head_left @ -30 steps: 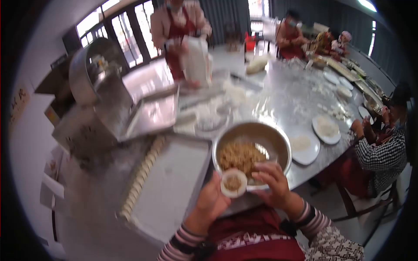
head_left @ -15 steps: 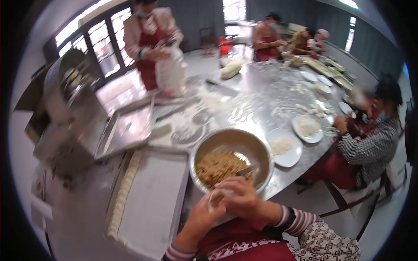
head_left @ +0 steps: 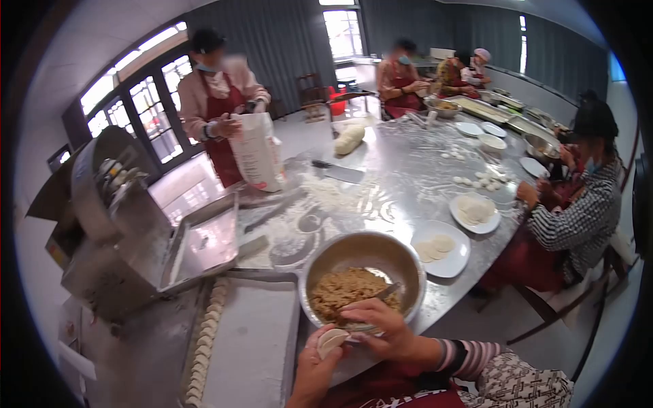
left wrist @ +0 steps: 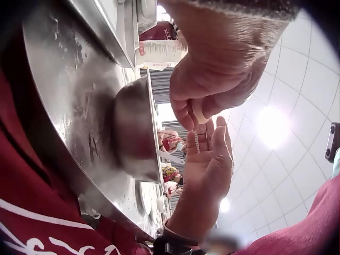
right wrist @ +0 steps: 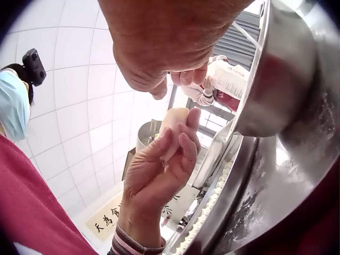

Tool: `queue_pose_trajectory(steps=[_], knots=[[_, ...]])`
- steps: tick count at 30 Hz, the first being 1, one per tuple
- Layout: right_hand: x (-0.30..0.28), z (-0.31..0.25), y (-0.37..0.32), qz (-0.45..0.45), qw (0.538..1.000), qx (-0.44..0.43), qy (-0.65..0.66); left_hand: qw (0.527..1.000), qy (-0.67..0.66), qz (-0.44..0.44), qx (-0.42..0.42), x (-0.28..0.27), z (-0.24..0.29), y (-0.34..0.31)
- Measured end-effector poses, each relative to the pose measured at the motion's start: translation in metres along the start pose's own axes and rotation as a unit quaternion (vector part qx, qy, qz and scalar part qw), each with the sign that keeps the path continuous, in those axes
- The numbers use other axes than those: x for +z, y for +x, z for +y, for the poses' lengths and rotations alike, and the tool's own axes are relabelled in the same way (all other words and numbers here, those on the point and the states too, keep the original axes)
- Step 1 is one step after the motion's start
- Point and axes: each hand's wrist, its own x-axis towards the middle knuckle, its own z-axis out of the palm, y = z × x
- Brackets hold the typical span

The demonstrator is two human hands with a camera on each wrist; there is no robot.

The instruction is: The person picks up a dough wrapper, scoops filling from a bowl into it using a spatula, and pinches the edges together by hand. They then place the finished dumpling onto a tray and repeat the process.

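A folded dumpling (head_left: 332, 342) sits in my left hand (head_left: 314, 367), pinched between thumb and fingers just in front of the bowl. In the right wrist view the dumpling (right wrist: 176, 119) stands up from the fingers, its pale wrapper closed over. My right hand (head_left: 386, 332) hovers beside it at the bowl's near rim, fingers loosely stretched and holding nothing. The left wrist view shows that right hand (left wrist: 204, 183) with its palm turned up toward the dumpling (left wrist: 199, 110). The steel bowl (head_left: 410, 272) contains brown minced filling (head_left: 343, 291) and a utensil (head_left: 389, 291).
Left of the bowl lies a tray (head_left: 258, 333) with a row of dumplings (head_left: 206, 340) along its left side. Plates of round wrappers (head_left: 435, 248) stand to the right. A steel machine (head_left: 115, 224), a cleaver (head_left: 340, 171) and a person with a flour sack (head_left: 257, 153) are farther off.
The open, filled wrapper in my left hand has become a folded dumpling. My right hand came over to it, then drew slightly apart. The head view has shifted.
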Motion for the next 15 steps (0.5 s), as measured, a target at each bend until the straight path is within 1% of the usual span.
queue_pose_trajectory(steps=[2, 4, 9, 11, 13, 15], knots=[[-0.004, -0.005, 0.003, 0.001, 1.000, -0.006, -0.009, 1.000, 0.028, 0.012, 0.001, -0.005, -0.001, 0.002], [-0.006, -0.010, 0.005, 0.014, 0.998, 0.063, 0.027, 0.999, 0.053, 0.004, -0.008, -0.006, -0.001, 0.002], [-0.014, -0.015, 0.008, 0.013, 0.998, 0.058, 0.012, 0.998, 0.056, 0.018, 0.003, -0.008, -0.001, 0.003], [-0.016, -0.014, 0.005, 0.027, 0.995, 0.094, 0.030, 0.997, 0.070, 0.017, 0.025, -0.006, 0.001, 0.005], [-0.019, -0.011, 0.003, 0.020, 0.995, 0.090, 0.040, 0.995, 0.094, 0.016, 0.038, -0.005, 0.001, 0.008], [-0.022, -0.012, 0.002, 0.052, 0.980, 0.169, 0.087, 0.992, 0.118, 0.014, 0.050, -0.002, 0.002, 0.009]])
